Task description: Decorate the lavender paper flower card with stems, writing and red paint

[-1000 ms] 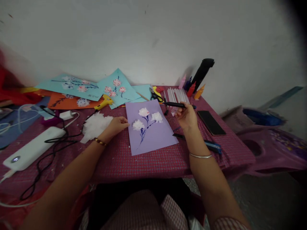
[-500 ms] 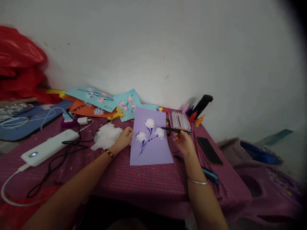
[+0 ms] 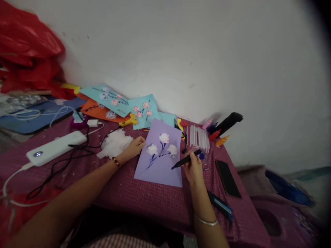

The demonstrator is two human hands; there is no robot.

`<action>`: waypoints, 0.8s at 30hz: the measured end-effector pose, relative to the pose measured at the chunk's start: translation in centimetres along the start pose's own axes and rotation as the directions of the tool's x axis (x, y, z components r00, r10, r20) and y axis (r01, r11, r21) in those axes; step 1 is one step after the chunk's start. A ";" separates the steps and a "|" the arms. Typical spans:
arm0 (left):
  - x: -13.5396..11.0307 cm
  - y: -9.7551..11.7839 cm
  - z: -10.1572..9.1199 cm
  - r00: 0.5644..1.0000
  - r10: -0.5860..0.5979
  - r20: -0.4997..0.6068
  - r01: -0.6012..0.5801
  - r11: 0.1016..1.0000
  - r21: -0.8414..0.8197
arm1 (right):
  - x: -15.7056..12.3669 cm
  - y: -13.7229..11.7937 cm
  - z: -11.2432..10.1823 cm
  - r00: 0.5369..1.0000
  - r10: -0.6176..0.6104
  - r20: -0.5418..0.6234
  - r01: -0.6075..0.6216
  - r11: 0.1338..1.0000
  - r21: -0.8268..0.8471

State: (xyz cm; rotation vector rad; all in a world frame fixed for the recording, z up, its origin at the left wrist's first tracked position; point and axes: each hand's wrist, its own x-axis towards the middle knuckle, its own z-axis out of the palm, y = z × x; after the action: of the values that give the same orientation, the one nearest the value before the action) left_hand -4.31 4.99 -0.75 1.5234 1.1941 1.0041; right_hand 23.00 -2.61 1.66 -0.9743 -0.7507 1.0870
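Note:
A sheet of purple paper [image 3: 165,175] lies in front of me, with three white ruffled flowers [image 3: 164,138] on dark blue painted stems. My left hand [image 3: 136,147] is at the sheet's left edge, fingers curled and closed on it. In my right hand [image 3: 193,167] is a black marker [image 3: 184,161], gripped like a pen. Its tip points down and left over the lower right part of the paper; whether it touches cannot be made out. A pile of white tissue pieces [image 3: 116,143] lies beside my left hand.
Behind are blue flower cards [image 3: 144,110], an orange card [image 3: 94,109] and a yellow glue gun [image 3: 129,120]. White glue sticks [image 3: 198,137], paint tubes [image 3: 221,140], a phone [image 3: 228,179] and a blue cutter [image 3: 221,205] lie right. A power bank [image 3: 57,148] and cables lie left.
My right hand has drawn the marker down from the right-hand flower toward the paper's lower right, and the marker's tilt has changed. The paper appears turned slightly. My left hand stays at its edge.

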 end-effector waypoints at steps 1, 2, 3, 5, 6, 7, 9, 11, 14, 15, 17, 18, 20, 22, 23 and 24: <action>0.1 -0.1 0.0 1.000 -0.013 0.000 0.013 1.000 0.005 | -0.5 0.2 0.4 1.000 0.016 0.010 -0.015 1.000 -0.019; 0.1 -0.2 0.0 1.000 -0.023 0.006 0.023 1.000 0.008 | -1.0 0.3 0.9 0.999 0.033 0.025 -0.032 0.999 -0.038; 0.1 -0.3 0.0 0.999 -0.028 0.015 0.028 1.000 0.009 | -1.5 0.4 1.3 0.998 0.054 0.045 -0.051 0.997 -0.059; 0.0 -0.4 -0.1 0.999 -0.029 0.039 0.029 1.000 0.010 | -2.5 0.4 2.2 0.990 0.102 0.095 -0.092 0.991 -0.100; -0.1 -0.4 -0.1 0.998 -0.028 0.051 0.027 1.000 0.012 | -3.0 0.4 2.6 0.985 0.127 0.118 -0.113 0.987 -0.117; -0.2 -0.4 -0.1 0.998 -0.027 0.060 0.026 1.000 0.014 | -3.6 0.3 2.9 0.978 0.153 0.139 -0.134 0.982 -0.134; -0.4 -0.3 -0.2 0.997 -0.025 0.071 0.024 1.000 0.017 | -4.8 0.5 3.4 0.969 0.188 0.161 -0.161 0.972 -0.172; -0.5 -0.3 -0.3 0.996 -0.026 0.080 0.025 1.000 0.016 | -6.3 0.9 3.7 0.975 0.175 0.139 -0.143 0.966 -0.217; -0.5 -0.4 -0.3 0.995 -0.032 0.099 0.030 0.999 0.018 | -8.5 2.2 3.7 0.996 0.077 0.042 -0.059 0.944 -0.325; -0.5 -0.4 -0.3 0.994 -0.033 0.107 0.031 0.999 0.022 | -9.1 2.7 3.6 0.999 0.038 0.011 -0.032 0.930 -0.367; -0.4 -0.5 -0.3 0.992 -0.030 0.121 0.026 0.999 0.032 | -10.0 3.6 3.7 0.999 -0.033 -0.025 0.019 0.898 -0.439; -0.4 -0.5 -0.2 0.991 -0.028 0.128 0.023 0.999 0.039 | -10.3 4.0 3.7 0.998 -0.062 -0.028 0.042 0.886 -0.463; -0.3 -0.6 -0.2 0.990 -0.025 0.136 0.018 0.998 0.052 | -10.6 4.5 3.9 0.996 -0.087 -0.014 0.069 0.872 -0.485; -0.1 -0.6 -0.3 0.990 -0.028 0.137 0.019 0.998 0.065 | -10.7 4.8 4.2 0.997 -0.073 0.011 0.069 0.868 -0.493; -0.1 -0.6 -0.3 0.990 -0.030 0.137 0.020 0.997 0.070 | -10.7 4.9 4.3 0.998 -0.057 0.022 0.060 0.865 -0.498; -0.1 -0.6 -0.3 0.990 -0.032 0.136 0.022 0.997 0.072 | -10.8 5.1 4.3 0.999 -0.044 0.031 0.054 0.861 -0.506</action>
State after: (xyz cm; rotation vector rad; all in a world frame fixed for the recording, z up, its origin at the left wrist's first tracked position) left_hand -4.76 5.05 -1.29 1.6006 1.1608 0.8333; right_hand 14.03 -10.91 -1.62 -1.3828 -1.1047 0.8659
